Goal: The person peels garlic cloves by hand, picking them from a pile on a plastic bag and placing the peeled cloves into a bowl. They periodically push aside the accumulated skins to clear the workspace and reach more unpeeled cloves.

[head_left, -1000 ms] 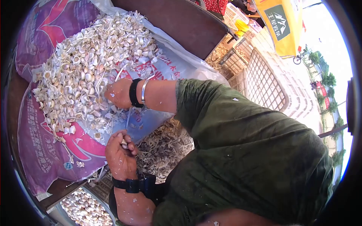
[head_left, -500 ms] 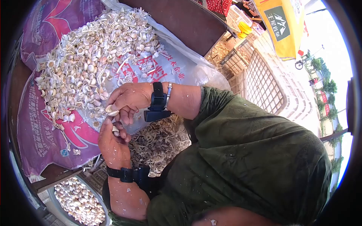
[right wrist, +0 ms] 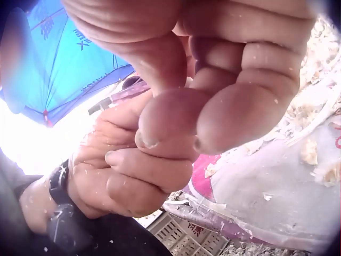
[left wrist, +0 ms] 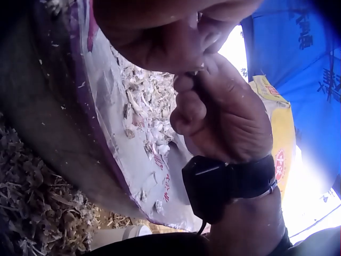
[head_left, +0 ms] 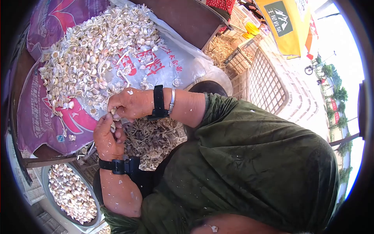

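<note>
In the head view my left hand (head_left: 109, 140) is curled with a pale garlic clove (head_left: 113, 126) in its fingers. Its thumb and fingertips meet those of my right hand (head_left: 134, 103) around another small clove (head_left: 113, 111). The left wrist view has my left hand (left wrist: 154, 37) close above the right hand (left wrist: 229, 112), a pale bit between them. In the right wrist view the curled fingers of my right hand (right wrist: 240, 80) hide what is pinched, beside my left hand (right wrist: 128, 165). A heap of garlic cloves (head_left: 93, 50) lies beyond the hands.
The heap lies on purple and white sacks (head_left: 31, 121). Below left stands a grey tub (head_left: 46, 183) of cloves (head_left: 72, 195). Dry husks (head_left: 156, 140) lie beneath the hands. Plastic crates (head_left: 269, 82) and a yellow umbrella (head_left: 284, 27) are at the right.
My right hand has come back from the heap to my left hand, bringing a clove, and their fingertips now meet. The view has shifted, showing more of the tub.
</note>
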Demonstrator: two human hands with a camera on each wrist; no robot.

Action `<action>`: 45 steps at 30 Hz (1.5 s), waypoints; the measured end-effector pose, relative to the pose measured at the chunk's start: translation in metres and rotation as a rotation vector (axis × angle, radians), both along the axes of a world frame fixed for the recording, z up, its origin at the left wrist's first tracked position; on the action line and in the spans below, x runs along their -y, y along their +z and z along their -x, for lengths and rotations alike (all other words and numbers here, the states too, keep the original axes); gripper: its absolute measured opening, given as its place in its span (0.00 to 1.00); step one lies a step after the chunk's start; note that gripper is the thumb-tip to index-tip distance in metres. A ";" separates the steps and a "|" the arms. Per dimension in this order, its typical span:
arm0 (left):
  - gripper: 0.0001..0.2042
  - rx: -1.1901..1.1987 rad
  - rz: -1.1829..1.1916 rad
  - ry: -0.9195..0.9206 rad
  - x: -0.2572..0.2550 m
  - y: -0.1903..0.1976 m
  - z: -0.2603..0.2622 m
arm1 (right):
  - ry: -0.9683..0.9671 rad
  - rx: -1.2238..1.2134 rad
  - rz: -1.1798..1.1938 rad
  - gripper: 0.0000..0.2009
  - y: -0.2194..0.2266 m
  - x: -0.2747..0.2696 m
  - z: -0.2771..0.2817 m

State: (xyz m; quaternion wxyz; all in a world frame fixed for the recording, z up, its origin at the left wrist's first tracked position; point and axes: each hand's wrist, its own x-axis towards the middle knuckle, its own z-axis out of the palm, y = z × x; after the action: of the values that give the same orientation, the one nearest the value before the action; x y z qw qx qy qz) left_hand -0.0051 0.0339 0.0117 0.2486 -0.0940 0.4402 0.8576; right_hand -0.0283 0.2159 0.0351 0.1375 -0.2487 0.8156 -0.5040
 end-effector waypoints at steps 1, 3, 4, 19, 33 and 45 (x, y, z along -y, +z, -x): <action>0.10 0.031 0.005 0.027 0.000 0.002 -0.004 | -0.019 -0.262 -0.025 0.10 -0.006 0.002 -0.003; 0.10 0.064 -0.020 0.040 0.003 0.001 -0.010 | -0.036 -0.528 -0.045 0.08 -0.008 0.005 -0.013; 0.11 0.094 -0.052 0.052 0.004 0.001 -0.012 | -0.051 -0.482 -0.090 0.08 -0.003 0.006 -0.019; 0.17 0.058 -0.070 0.004 0.008 0.056 -0.087 | -0.040 0.197 0.290 0.09 0.049 -0.011 -0.079; 0.15 0.031 -0.242 -0.176 0.007 0.071 -0.125 | -0.028 0.240 0.385 0.09 0.063 0.008 -0.113; 0.14 -0.088 -0.311 -0.194 0.024 0.062 -0.129 | -0.080 0.515 0.698 0.11 0.049 0.028 -0.115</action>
State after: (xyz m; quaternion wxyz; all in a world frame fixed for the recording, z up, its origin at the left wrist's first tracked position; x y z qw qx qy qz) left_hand 0.1239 0.0098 0.0737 0.3223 0.0263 0.3197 0.8906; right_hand 0.0867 0.1876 0.0841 0.2244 -0.1147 0.5445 -0.8000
